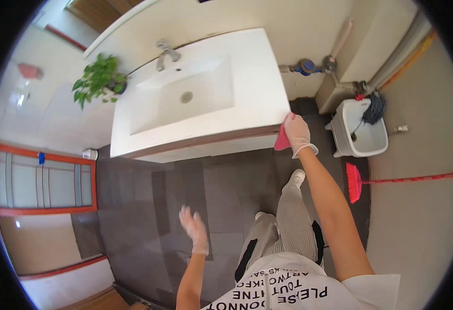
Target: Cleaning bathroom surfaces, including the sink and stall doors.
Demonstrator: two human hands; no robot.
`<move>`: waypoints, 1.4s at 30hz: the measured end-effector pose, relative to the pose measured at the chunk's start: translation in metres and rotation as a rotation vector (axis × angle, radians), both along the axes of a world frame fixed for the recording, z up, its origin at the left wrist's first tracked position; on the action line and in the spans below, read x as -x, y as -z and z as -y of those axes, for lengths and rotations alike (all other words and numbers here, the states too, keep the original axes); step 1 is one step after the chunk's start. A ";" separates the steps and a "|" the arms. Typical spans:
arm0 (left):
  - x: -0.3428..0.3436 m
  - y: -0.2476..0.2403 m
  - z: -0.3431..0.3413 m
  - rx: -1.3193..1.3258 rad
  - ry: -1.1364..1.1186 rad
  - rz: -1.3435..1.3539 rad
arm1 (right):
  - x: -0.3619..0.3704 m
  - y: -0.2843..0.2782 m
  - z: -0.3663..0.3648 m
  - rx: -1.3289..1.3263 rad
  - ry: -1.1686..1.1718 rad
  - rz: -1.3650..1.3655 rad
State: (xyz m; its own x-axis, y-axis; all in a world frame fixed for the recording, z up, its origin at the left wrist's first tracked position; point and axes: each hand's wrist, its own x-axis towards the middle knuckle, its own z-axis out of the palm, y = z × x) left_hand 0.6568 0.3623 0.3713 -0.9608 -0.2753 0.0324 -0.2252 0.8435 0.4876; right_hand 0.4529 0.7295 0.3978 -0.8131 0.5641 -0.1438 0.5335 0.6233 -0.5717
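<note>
My right hand [296,131], in a thin clear glove, is closed on a pink cloth [282,141] at the near right corner of the white sink top [261,93]. Part of the cloth hangs below the edge, against the cabinet's front; the rest is hidden by my fingers. My left hand [195,229], gloved likewise, hovers over the dark floor with its fingers stretched out and nothing in it. A chrome faucet [167,53] stands behind the shallow basin [180,111]. On the sink top's left end sits a leafy green potted plant [98,77].
Right of the cabinet is a white mop sink [362,149] with a dark mop head [374,108] on its rim. A pink broom [354,183] lies near it. Pipes with a blue-ringed meter [306,67] run along the wall. An orange-framed door [45,211] is at left.
</note>
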 end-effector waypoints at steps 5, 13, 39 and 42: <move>-0.247 0.056 0.154 -0.031 -0.679 0.321 | 0.020 0.013 0.034 0.623 0.585 -0.432; -0.330 0.041 0.116 0.083 -1.016 0.635 | 0.096 0.069 0.133 1.021 0.935 -0.226; -0.122 0.025 0.195 -1.028 -1.435 -0.098 | 0.132 -0.093 0.478 1.818 -0.353 0.147; -0.026 -0.036 0.221 -0.892 -1.487 0.159 | 0.096 -0.081 0.447 1.854 -0.340 0.474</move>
